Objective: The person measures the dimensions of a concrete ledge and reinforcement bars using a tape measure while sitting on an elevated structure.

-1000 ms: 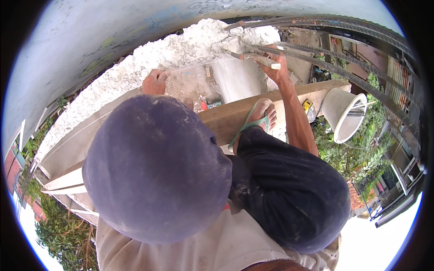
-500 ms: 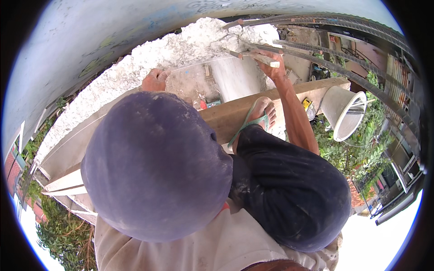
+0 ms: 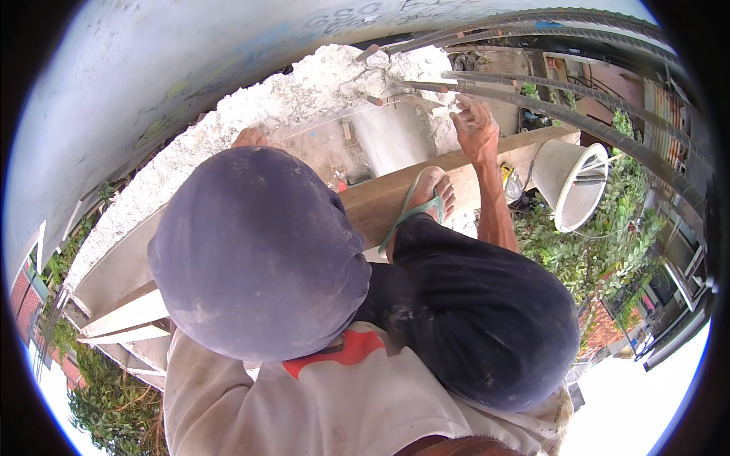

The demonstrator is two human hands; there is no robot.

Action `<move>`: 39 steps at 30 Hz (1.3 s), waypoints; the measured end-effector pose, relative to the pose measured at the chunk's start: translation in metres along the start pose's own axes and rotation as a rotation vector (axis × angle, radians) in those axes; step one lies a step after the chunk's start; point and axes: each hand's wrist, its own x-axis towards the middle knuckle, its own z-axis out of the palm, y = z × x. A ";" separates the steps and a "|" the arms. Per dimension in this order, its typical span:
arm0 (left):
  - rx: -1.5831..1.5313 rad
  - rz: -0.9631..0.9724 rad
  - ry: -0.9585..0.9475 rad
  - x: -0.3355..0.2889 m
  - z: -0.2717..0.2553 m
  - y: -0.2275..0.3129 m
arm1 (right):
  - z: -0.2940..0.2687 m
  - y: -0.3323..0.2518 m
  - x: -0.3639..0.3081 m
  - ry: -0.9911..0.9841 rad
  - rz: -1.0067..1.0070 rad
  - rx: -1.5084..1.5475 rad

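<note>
My right hand (image 3: 477, 133) is raised beside the bar ends, fingers apart and nothing in them. Left of it, a short wood piece (image 3: 423, 103) lies against the rough white broken concrete (image 3: 304, 83), close to the rusty steel bars (image 3: 426, 87). A thin taut string (image 3: 323, 121) runs along the concrete's near edge. At that edge rests my left hand (image 3: 249, 137); my left knee (image 3: 251, 251) hides most of it, fingers included.
My sandalled foot (image 3: 430, 194) stands on a wooden beam (image 3: 372, 199). A whitish bucket (image 3: 551, 171) hangs at the right, above plants (image 3: 601, 258). Long ribbed bars (image 3: 608, 133) curve across the right side. A painted wall (image 3: 137, 91) rises beyond the concrete.
My right hand has let go of the wood piece and drawn back to the right. My left hand has shifted slightly left, and more of it is hidden by the knee.
</note>
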 end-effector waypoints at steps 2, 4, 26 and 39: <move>-0.266 -0.177 -0.114 0.011 -0.013 -0.013 | -0.022 0.001 -0.016 0.088 -0.016 -0.083; -0.508 -0.344 -0.225 0.031 -0.042 0.045 | -0.047 0.016 -0.040 0.160 -0.001 -0.348; -0.761 0.857 -0.004 0.107 -0.170 0.408 | -0.037 0.090 -0.140 0.245 0.507 -0.428; -1.053 0.874 0.260 0.109 -0.148 0.413 | -0.058 0.081 -0.145 0.282 0.403 -0.304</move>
